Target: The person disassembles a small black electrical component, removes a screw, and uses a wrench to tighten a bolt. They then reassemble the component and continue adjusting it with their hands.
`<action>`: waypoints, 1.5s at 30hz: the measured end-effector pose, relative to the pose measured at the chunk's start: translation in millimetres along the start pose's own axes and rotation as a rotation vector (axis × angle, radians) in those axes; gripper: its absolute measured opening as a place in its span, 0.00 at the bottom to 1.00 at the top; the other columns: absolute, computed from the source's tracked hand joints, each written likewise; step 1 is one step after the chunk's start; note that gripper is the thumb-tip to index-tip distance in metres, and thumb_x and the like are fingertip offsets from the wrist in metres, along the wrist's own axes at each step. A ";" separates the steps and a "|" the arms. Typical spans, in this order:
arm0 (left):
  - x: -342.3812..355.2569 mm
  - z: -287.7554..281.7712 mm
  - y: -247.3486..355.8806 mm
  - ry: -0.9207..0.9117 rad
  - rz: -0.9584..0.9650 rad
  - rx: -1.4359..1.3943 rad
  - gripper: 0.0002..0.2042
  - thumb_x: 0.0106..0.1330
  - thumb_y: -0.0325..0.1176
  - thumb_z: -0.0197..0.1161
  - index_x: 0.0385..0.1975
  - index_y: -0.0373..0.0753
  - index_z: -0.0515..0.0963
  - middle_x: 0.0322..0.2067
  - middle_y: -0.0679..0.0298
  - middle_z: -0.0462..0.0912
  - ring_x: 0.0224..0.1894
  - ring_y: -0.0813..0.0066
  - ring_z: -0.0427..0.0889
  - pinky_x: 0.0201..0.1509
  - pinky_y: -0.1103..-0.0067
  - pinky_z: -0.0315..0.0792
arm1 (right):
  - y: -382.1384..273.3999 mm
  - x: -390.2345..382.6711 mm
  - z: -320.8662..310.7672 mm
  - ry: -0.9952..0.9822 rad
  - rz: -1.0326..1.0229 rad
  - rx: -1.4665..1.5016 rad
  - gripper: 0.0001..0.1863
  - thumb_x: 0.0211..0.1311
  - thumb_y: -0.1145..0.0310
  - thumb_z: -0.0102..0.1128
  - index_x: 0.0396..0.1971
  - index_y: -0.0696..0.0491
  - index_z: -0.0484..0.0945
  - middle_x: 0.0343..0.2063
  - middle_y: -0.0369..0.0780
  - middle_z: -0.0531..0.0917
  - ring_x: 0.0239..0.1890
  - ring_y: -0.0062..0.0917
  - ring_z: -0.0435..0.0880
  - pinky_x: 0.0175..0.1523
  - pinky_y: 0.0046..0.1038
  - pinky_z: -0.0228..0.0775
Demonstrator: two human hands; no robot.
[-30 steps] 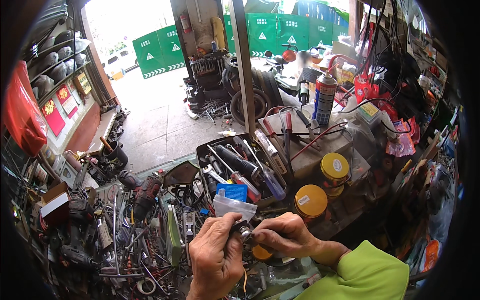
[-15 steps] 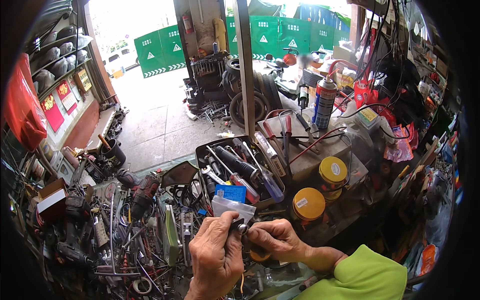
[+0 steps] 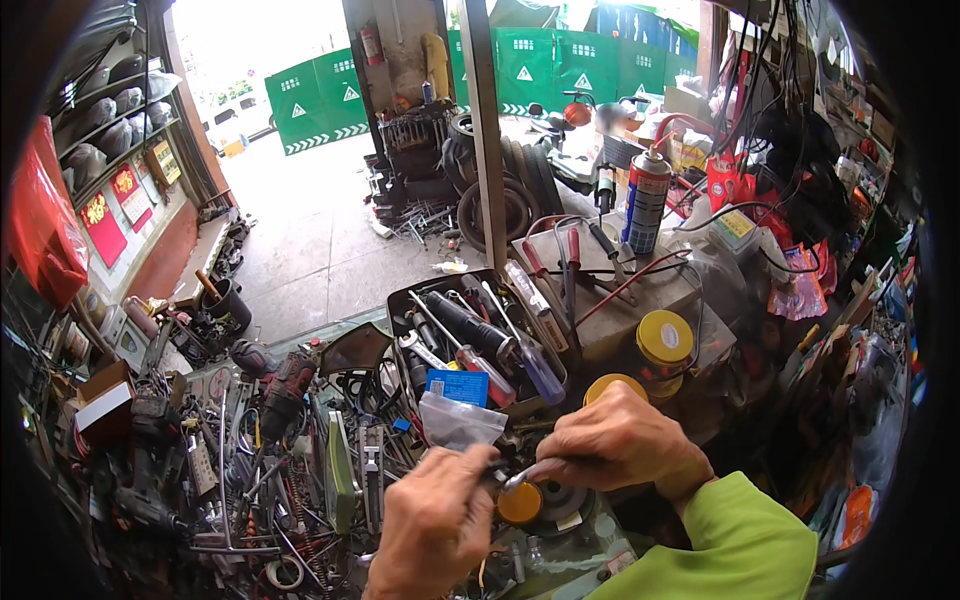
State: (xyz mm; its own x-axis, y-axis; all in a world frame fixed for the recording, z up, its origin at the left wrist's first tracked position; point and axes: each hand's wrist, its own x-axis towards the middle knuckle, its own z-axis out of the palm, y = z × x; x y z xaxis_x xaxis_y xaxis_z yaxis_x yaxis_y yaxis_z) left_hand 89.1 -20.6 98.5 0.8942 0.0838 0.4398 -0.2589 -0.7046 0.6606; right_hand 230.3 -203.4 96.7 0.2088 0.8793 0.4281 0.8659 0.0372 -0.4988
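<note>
My left hand (image 3: 430,525) is closed, its thumb and fingers pinching a small dark part at the bottom middle. My right hand (image 3: 625,440) is closed too, palm down, its fingertips gripping a small shiny metal piece (image 3: 518,479) whose near end meets the dark part. The exact kind of either piece is hard to make out. Just beyond my left hand lies a clear plastic bag (image 3: 458,422), with a blue card (image 3: 458,386) behind it. Below my right hand is a small yellow-lidded round container (image 3: 520,503).
Ahead stands an open toolbox (image 3: 398,300) of screwdrivers and wrenches. Yellow-lidded tubs (image 3: 664,337) and a spray can (image 3: 647,200) stand to the right. Power drills (image 3: 288,385) and jumbled metal parts crowd the left. A metal post (image 3: 485,150) rises beyond the toolbox.
My right hand has lifted and turned palm down over the work, covering part of a yellow tub. The shiny metal now shows lengthwise between the hands. My left hand has dropped slightly.
</note>
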 end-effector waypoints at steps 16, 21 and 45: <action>2.9 -1.0 -12.9 0.520 0.141 0.273 0.14 0.58 0.19 0.57 0.45 0.24 0.76 0.34 0.48 0.81 0.37 0.50 0.82 0.41 0.65 0.76 | -27.6 58.6 59.0 0.479 0.033 0.201 0.10 0.58 0.67 0.68 0.36 0.54 0.80 0.28 0.39 0.81 0.28 0.33 0.83 0.30 0.30 0.74; -0.1 -7.5 -11.8 0.571 0.133 0.362 0.15 0.57 0.19 0.57 0.45 0.23 0.75 0.34 0.47 0.81 0.37 0.49 0.82 0.41 0.64 0.76 | -35.3 67.5 64.0 0.498 -0.041 0.079 0.15 0.55 0.67 0.67 0.42 0.52 0.78 0.32 0.39 0.80 0.29 0.34 0.83 0.29 0.31 0.75; -42.8 13.0 -36.9 0.629 -0.075 0.352 0.09 0.66 0.31 0.57 0.34 0.31 0.80 0.29 0.54 0.82 0.31 0.58 0.81 0.38 0.70 0.74 | -13.4 65.2 110.6 0.332 -0.022 0.366 0.13 0.61 0.60 0.63 0.35 0.54 0.77 0.29 0.41 0.81 0.31 0.39 0.83 0.30 0.35 0.74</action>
State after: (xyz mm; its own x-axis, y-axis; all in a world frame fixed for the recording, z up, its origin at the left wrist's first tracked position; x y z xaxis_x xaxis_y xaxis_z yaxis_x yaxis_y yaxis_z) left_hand 65.2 -7.4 47.3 0.4977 0.4559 0.7378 0.0228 -0.8573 0.5143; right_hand 182.0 -94.0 47.9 0.3777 0.6797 0.6288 0.6677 0.2706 -0.6935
